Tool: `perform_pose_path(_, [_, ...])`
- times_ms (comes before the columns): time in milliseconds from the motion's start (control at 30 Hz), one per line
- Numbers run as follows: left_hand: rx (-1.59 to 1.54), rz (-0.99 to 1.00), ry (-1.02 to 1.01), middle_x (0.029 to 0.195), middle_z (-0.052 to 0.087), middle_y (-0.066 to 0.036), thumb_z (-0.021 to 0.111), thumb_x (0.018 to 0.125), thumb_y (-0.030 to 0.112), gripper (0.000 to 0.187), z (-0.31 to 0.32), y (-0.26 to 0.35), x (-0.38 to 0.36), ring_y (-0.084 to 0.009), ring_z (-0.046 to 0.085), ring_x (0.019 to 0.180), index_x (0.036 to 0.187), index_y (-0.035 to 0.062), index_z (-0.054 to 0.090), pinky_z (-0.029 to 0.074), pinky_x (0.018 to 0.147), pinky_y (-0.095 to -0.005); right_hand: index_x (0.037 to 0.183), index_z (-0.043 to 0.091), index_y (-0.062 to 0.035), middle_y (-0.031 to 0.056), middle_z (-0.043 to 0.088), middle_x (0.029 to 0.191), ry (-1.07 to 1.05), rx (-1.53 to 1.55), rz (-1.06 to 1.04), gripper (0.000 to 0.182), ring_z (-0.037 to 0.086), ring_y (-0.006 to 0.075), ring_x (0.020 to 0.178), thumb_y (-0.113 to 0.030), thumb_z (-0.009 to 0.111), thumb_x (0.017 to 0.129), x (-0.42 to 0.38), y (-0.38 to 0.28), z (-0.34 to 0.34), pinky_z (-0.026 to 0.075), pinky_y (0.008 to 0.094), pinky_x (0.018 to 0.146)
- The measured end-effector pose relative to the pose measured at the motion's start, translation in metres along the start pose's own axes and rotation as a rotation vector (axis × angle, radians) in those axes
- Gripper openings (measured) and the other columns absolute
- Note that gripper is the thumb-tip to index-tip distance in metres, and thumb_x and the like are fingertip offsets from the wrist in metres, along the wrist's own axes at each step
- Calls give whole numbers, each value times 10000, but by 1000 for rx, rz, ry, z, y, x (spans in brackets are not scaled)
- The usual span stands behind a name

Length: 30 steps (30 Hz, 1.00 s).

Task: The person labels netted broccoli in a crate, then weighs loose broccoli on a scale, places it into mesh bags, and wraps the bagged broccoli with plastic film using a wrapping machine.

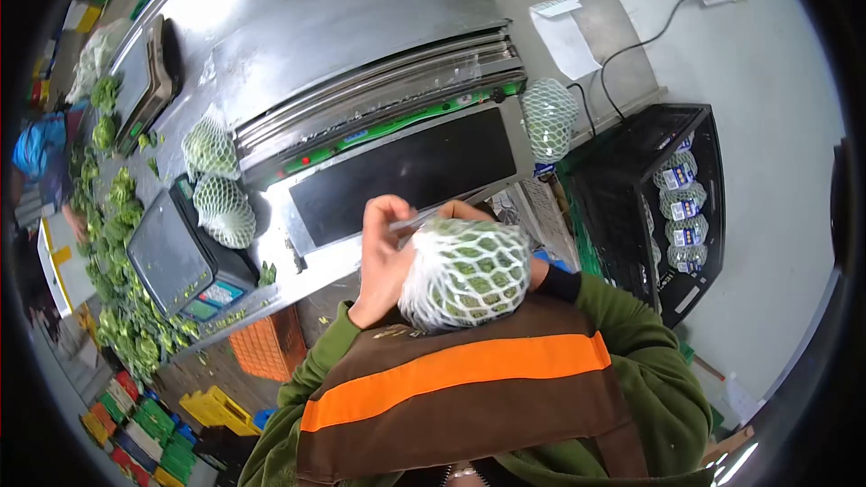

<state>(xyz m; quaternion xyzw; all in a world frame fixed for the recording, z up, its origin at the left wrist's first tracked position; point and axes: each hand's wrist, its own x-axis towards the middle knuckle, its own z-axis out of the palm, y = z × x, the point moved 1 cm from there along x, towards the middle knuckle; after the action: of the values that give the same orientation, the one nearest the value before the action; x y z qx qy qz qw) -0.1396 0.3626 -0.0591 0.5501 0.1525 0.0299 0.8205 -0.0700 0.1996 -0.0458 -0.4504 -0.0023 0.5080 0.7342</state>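
Close to my chest is a green vegetable head in a white foam net (474, 275); its exact kind is hard to make out through the mesh. My left hand (383, 261) is at the gathered left side of the net, fingers curled and thumb against it. Behind and to the right of the head, my right hand (465, 210) supports it, mostly hidden by it. Beyond my hands lies a sealing machine with a black plate (406, 171) and a green control strip (361, 133).
Two netted heads (224, 212) lie beside a scale (176, 257). Another netted head (549, 119) stands right of the sealer. A black crate (713, 216) holds several labelled netted heads. Loose broccoli (117, 225) covers the left side, near another person (45, 149). An orange crate (269, 343) sits below.
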Motion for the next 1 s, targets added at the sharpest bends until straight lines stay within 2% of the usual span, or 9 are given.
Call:
perform_pose_path(67, [40, -175, -264, 1321, 509, -156, 591, 906, 146, 423, -13, 13, -2, -255, 537, 1195, 1294, 48, 455, 471, 967, -420, 1121, 510, -65, -4, 574, 1045, 71, 174, -148, 213, 535, 58, 1005, -112, 604, 936, 0, 36, -6, 447, 222, 886])
perform_pose_path(133, [-740, -467, -245, 1429, 423, -178, 583, 887, 315, 589, -8, 24, -14, -291, 444, 1313, 1394, 85, 386, 378, 1079, -440, 1237, 485, -38, 55, 562, 1180, 105, -420, -188, 358, 526, 113, 1114, -155, 625, 929, -32, 12, -5, 437, 277, 954])
perform_pose_path(200, [-816, -411, -284, 1491, 349, -203, 515, 889, 449, 710, 15, 55, -9, -317, 397, 1358, 1465, 98, 294, 357, 1110, -465, 1338, 418, -20, 89, 509, 1296, 272, 553, -105, 557, 481, 156, 1218, -191, 691, 883, -55, -3, 11, 385, 310, 1025])
perform_pose_path(267, [-455, -588, -24, 1500, 306, -202, 575, 908, 257, 786, 17, 32, -14, -335, 371, 1365, 1525, 68, 127, 314, 1128, -429, 1425, 320, -1, 110, 444, 1390, 140, 740, -236, 758, 416, 202, 1306, -207, 747, 833, -64, -12, 8, 314, 337, 1089])
perform_pose_path(367, [-1, -126, -369, 1466, 329, -191, 650, 874, 128, 931, 49, 23, 22, -282, 386, 1336, 1530, 55, -7, 317, 1101, -380, 1470, 230, 20, 152, 391, 1443, 430, -513, -404, 905, 363, 240, 1350, -169, 784, 780, -67, -33, 8, 265, 371, 1126])
perform_pose_path(467, [387, 157, -474, 1459, 333, -276, 594, 934, 170, 811, 99, 31, 79, -330, 400, 1328, 1496, -79, 65, 311, 1102, -366, 1449, 251, 30, 138, 436, 1383, 602, -68, -572, 1003, 441, 228, 1266, -213, 861, 691, -43, -47, -30, 337, 351, 1081])
perform_pose_path(600, [563, 196, -544, 1461, 368, -238, 514, 999, 174, 631, 137, 26, 113, -312, 465, 1283, 1497, -37, 190, 407, 1037, -374, 1412, 310, 19, 198, 461, 1342, 1044, -753, -891, 979, 465, 284, 1244, -251, 876, 660, -46, -98, -117, 362, 387, 1054])
perform_pose_path(833, [381, 149, -330, 1137, 587, -114, 608, 911, 21, 266, 106, 27, 85, -180, 631, 1003, 1172, -31, 592, 514, 842, -277, 1461, 299, -129, 187, 388, 1373, 1698, -1150, -304, 993, 364, 411, 1257, -293, 856, 656, -8, -122, -246, 325, 531, 1023])
perform_pose_path(1000, [352, 78, -67, 1071, 647, -96, 593, 934, 25, 218, 49, 25, 81, -154, 640, 969, 1147, -18, 605, 504, 852, -261, 1495, 261, -139, 161, 336, 1409, 1444, -1556, -80, 991, 282, 415, 1324, -292, 823, 692, 16, -79, -291, 297, 544, 1046])
